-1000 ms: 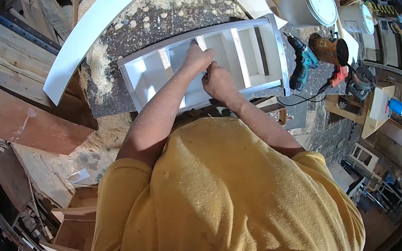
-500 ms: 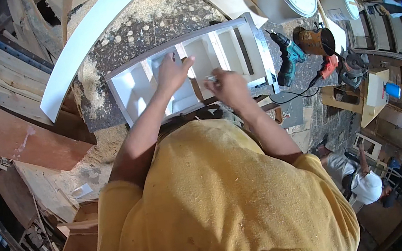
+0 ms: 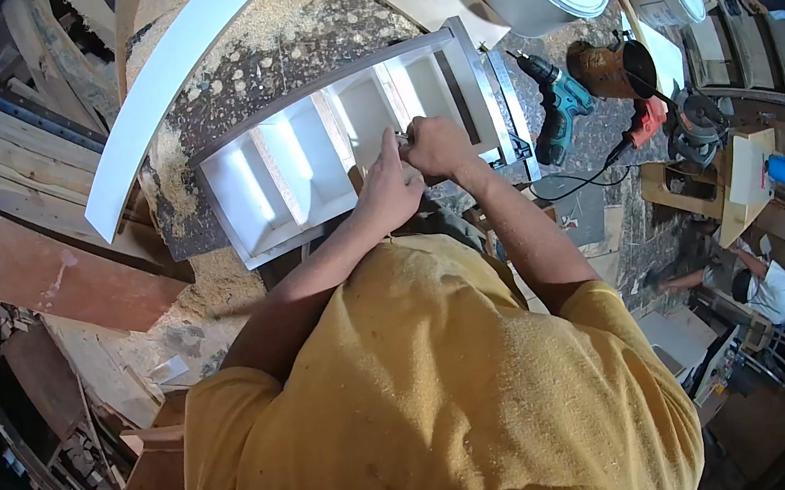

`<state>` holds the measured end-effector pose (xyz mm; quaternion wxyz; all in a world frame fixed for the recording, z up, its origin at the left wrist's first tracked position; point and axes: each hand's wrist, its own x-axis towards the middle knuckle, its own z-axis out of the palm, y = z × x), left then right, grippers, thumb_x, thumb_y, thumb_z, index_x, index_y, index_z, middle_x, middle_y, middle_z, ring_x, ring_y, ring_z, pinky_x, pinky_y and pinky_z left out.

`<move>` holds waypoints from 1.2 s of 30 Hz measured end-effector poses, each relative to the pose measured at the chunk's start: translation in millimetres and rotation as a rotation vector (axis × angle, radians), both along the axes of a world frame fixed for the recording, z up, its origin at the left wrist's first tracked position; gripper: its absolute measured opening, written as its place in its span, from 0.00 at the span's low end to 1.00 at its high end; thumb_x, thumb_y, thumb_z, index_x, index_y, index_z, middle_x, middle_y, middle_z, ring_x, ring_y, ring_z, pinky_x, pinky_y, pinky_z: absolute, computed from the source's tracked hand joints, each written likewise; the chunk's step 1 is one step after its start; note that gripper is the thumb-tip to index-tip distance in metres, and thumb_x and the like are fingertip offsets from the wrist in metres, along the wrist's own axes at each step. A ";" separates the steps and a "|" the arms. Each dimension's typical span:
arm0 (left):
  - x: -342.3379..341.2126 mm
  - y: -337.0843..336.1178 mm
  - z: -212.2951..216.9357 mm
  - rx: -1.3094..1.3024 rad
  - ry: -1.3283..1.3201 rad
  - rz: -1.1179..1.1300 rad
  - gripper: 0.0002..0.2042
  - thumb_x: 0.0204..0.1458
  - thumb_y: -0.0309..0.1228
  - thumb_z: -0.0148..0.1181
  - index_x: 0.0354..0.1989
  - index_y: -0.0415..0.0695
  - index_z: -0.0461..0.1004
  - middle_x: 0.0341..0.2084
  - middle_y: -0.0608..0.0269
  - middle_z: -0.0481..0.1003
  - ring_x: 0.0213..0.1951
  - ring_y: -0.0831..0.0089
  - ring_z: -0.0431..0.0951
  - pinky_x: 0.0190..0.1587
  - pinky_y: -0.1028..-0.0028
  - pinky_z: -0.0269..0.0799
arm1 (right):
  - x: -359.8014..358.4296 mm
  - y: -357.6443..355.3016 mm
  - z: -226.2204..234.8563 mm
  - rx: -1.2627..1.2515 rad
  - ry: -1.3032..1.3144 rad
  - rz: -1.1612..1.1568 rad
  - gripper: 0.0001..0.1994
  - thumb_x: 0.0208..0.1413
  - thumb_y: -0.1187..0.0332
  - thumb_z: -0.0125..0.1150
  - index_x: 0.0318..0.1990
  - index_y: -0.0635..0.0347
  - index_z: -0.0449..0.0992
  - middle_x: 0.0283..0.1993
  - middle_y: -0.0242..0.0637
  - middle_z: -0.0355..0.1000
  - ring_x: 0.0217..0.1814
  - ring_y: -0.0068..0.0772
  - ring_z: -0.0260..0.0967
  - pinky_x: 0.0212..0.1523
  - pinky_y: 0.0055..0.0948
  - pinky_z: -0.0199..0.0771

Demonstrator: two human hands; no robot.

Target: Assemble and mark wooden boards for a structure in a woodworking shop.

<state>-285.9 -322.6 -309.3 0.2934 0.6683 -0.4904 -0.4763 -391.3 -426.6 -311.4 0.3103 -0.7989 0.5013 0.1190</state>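
My left hand (image 3: 389, 190) and my right hand (image 3: 440, 148) meet over the near side of a white compartmented shelf unit (image 3: 260, 245) with a curved, grey-edged far side. The right hand is curled closed around a small, partly metallic-looking item, mostly hidden by the fingers. The left hand's fingers point up against it, drawn together at the same spot. What lies between the hands is too small to name. Dividers split the unit into several compartments, and a metal bar (image 3: 512, 118) lies along its right end.
Right of the unit lie a teal cordless drill (image 3: 564, 111), a rusty can (image 3: 602, 72), an angle grinder (image 3: 694, 125) and a white lidded bucket (image 3: 520, 4). A curved white strip (image 3: 164, 97) rests at left on the sawdust-covered bench (image 3: 180, 188). Another person (image 3: 770, 287) sits at far right.
My left hand has left the unit's left-middle compartments and come right to meet my right hand. The view has shifted slightly; the person at far right has changed posture.
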 end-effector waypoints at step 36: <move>130.2 138.4 -9.3 -0.133 -0.392 0.225 0.22 0.52 0.46 0.56 0.46 0.39 0.71 0.44 0.43 0.73 0.52 0.49 0.71 0.51 0.53 0.67 | 109.4 71.0 52.5 0.189 -0.338 0.155 0.24 0.52 0.54 0.60 0.40 0.74 0.75 0.34 0.60 0.75 0.36 0.56 0.75 0.41 0.41 0.74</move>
